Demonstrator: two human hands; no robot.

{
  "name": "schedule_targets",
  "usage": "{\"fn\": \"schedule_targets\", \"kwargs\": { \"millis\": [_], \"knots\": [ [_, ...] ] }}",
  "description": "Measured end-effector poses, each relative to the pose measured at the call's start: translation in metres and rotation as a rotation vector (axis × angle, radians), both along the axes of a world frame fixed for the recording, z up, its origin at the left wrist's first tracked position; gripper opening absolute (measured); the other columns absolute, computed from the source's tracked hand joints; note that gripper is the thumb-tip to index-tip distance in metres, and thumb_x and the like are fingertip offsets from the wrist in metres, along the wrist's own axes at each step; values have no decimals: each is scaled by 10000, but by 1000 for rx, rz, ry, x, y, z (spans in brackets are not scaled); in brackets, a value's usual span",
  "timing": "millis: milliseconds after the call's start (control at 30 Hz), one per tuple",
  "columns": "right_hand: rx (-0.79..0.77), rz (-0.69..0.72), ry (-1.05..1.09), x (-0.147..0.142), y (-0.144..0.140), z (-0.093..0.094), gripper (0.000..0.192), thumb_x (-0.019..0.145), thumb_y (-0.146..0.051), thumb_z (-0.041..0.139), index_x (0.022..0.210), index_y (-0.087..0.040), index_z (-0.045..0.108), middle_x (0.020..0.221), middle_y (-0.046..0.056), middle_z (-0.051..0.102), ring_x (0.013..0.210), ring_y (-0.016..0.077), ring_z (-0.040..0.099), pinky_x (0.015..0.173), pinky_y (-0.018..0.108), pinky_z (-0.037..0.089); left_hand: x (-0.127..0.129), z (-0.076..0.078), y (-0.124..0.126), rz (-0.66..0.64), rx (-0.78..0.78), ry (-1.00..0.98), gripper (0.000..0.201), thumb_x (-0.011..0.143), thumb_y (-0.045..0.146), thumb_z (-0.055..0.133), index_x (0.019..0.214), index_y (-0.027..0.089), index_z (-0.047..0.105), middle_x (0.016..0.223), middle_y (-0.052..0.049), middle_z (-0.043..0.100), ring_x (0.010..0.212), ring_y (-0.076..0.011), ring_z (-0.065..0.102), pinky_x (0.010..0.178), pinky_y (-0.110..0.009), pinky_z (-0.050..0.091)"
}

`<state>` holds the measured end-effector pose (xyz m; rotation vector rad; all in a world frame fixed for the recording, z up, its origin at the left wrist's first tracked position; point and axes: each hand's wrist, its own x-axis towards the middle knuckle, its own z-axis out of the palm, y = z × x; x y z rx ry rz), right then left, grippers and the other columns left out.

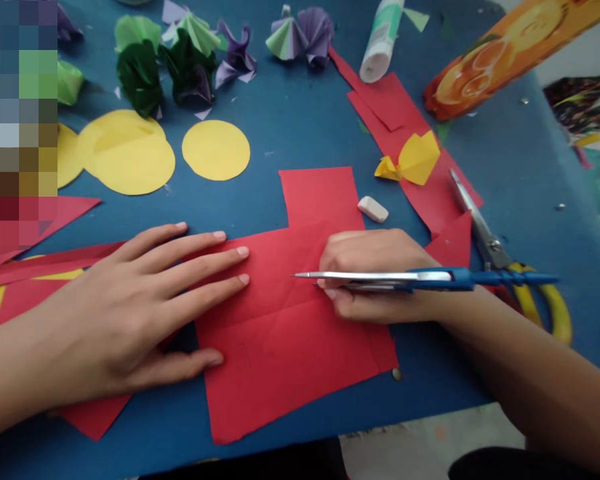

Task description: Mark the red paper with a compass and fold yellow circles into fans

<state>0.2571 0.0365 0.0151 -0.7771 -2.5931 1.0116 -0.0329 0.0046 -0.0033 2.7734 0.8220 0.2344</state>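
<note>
Blue bench [290, 127] carries red paper [285, 320]; left hand [145, 307] lies spread flat on it, right hand [375, 277] curled around a blue-handled tool [420, 278], touching the sheet

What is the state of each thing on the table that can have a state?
Red paper: flat, creased, pressed down by both hands.
Left hand: open, flat on the paper.
Right hand: holds a blue tool with a metal tip.
Scissors: closed, lying on the table.
Glue tube: lying down.
Yellow circles: flat, cut out.
</note>
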Motion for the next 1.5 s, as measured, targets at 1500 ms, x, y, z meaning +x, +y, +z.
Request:
{"fn": "schedule_targets", "kwargs": {
  "millis": [1500],
  "knots": [
    [19,33,15,4,2,-2,181,742,-48,498,652,-199,458,630,-20,516,595,103,466,584,228,399,0,1,1,-11,9,3,556,854,507,521,1337,249,423,1441,-21,420,1352,-265,329,1136,-465,206]
  ]
}}
